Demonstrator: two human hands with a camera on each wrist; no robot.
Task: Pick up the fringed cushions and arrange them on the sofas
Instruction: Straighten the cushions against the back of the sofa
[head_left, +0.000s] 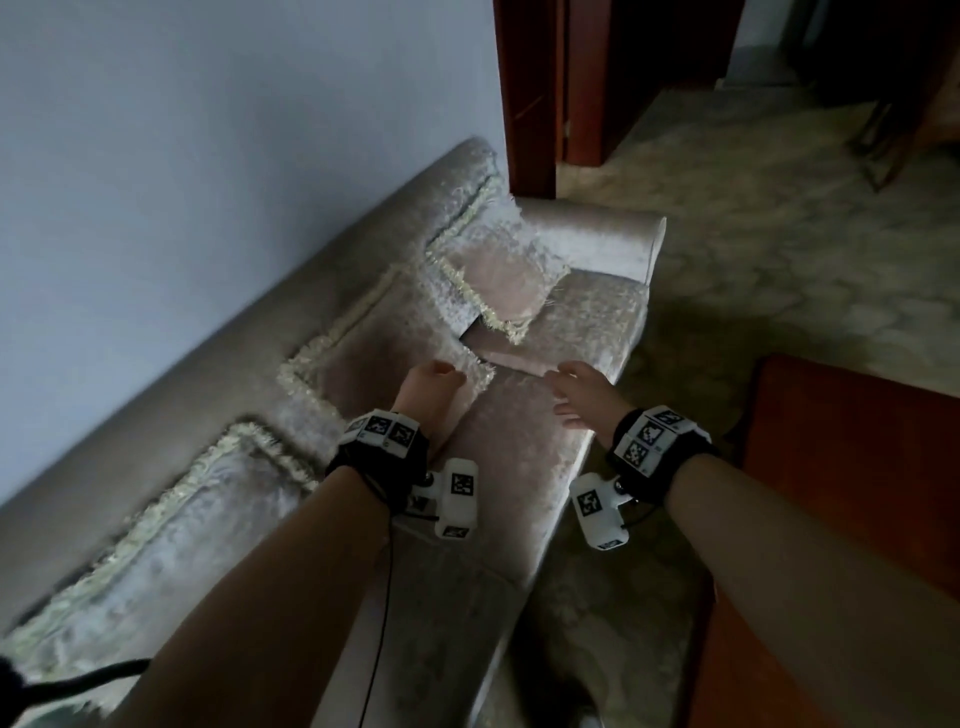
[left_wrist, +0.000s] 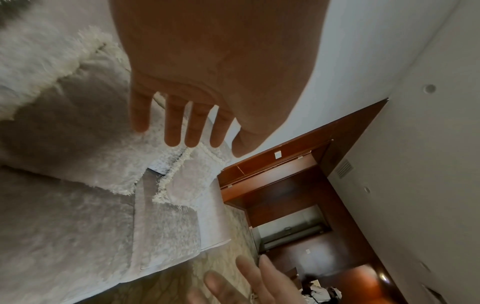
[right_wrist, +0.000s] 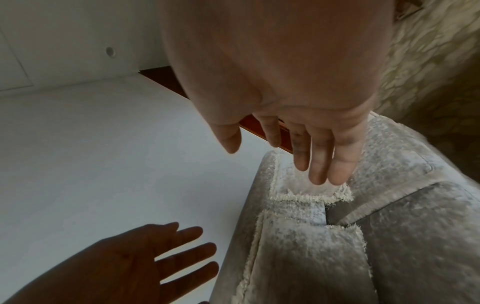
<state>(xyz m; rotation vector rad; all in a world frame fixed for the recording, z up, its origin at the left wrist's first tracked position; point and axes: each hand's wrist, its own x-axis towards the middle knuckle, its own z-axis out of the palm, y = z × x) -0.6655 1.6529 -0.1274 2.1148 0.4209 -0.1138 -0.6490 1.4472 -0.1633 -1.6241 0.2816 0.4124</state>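
A pale velvet sofa (head_left: 545, 457) runs along a blue-grey wall (head_left: 208, 156), and it serves as the landmark here. Four fringed cushions lean in a row against the sofa's backrest. The end cushion (head_left: 506, 270) sits at the sofa's far end, tilted against the rolled armrest (head_left: 597, 228), with one corner hanging over the seat. Next along the backrest, toward the camera, is the second cushion (head_left: 395, 332), overlapping the edge of the end one. The third cushion (head_left: 306, 431) follows, and the near cushion (head_left: 171, 530) lies closest to the camera.

Both hands hover over the sofa seat, holding nothing. The left hand (head_left: 428, 395) is above the lower fringed corner of the second cushion; whether it touches the fringe cannot be told. In the left wrist view its fingers (left_wrist: 172, 123) are straight and spread. The right hand (head_left: 584, 392) floats above the seat's front edge, apart from every cushion, with its fingers (right_wrist: 319, 156) extended and relaxed.

Beyond the sofa's far end stands a dark red door frame (head_left: 530, 93). In front of the sofa lies a patterned carpet (head_left: 779, 234), and a reddish wooden desk (head_left: 841, 519) stands on it to the right.
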